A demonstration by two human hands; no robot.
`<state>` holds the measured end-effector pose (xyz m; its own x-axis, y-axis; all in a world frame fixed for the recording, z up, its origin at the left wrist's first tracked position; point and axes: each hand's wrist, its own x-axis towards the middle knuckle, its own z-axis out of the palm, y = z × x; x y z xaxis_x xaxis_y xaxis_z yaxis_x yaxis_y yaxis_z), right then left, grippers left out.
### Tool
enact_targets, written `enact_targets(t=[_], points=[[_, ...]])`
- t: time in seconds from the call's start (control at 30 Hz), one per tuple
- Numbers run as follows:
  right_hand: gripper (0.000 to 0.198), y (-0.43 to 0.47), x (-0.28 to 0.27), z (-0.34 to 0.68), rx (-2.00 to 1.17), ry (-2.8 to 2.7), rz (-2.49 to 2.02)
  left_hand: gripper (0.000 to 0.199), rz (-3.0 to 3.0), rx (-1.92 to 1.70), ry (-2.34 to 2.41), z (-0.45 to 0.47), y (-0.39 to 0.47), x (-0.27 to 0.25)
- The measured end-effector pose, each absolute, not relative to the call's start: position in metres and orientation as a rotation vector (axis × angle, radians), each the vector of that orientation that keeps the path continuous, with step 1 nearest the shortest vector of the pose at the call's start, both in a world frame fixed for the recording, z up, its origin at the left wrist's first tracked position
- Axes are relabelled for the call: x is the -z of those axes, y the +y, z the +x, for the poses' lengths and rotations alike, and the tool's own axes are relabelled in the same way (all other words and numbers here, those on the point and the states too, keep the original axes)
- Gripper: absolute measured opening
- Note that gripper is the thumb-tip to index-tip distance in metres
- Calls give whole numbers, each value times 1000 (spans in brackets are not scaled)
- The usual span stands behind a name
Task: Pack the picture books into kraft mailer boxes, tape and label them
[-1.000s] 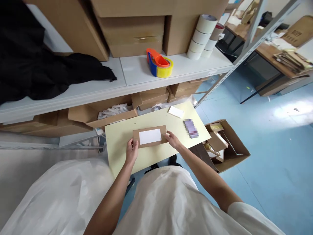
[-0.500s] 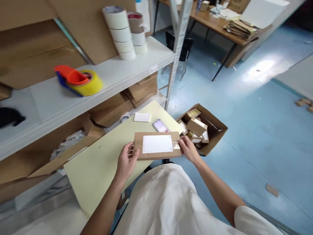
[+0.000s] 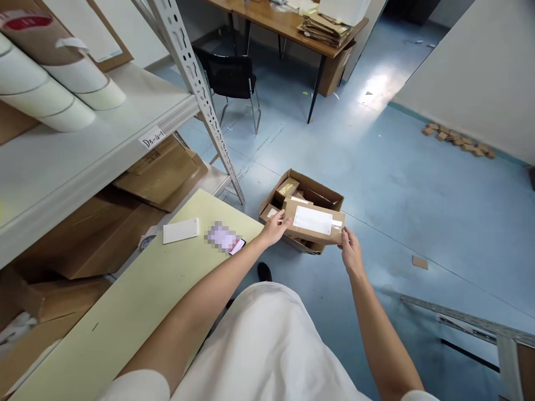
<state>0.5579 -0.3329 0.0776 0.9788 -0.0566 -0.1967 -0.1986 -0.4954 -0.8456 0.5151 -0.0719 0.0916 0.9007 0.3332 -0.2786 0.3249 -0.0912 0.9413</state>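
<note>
Between my two hands is a flat brown cardboard box (image 3: 288,214) with a white label (image 3: 312,220) on top and clear tape near its right end. My left hand (image 3: 276,227) grips its left end, and my right hand (image 3: 350,248) grips the right end. Beneath and behind it, a larger open carton (image 3: 330,195) on the floor holds several small boxes, partly hidden by the held one. A stack of white labels (image 3: 181,230) and a phone (image 3: 224,238), partly blurred out, lie on the pale yellow table (image 3: 137,312) to my left.
A metal shelf (image 3: 125,133) with tape rolls (image 3: 45,94) rises at the left. Beyond it stand a black chair (image 3: 229,75) and a wooden desk (image 3: 267,19). At the lower right is a metal frame (image 3: 468,320). Several small cardboard pieces (image 3: 457,140) lie along the wall.
Both hands have carried the box rightward, from over the yellow table to above the open carton. My view has turned to the right.
</note>
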Motion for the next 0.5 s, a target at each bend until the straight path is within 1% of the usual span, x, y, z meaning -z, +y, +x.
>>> enact_targets(t=[0.1,0.2,0.27,0.37,0.5], points=[[73,-326,-76,559,-102,131,-2086,36,1677,-18,473,524,-69,-87],[75,-306,-74,555,-191,26,-2030,37,1666,-55,493,502,-51,-83],[73,-286,-73,554,-275,-69,-2008,44,1661,-91,530,475,-33,-80],[67,-246,-75,557,-379,-238,-1992,62,1644,-178,642,427,-4,-81],[59,-180,-85,555,-454,-465,-1878,69,1574,-346,859,365,28,-93]])
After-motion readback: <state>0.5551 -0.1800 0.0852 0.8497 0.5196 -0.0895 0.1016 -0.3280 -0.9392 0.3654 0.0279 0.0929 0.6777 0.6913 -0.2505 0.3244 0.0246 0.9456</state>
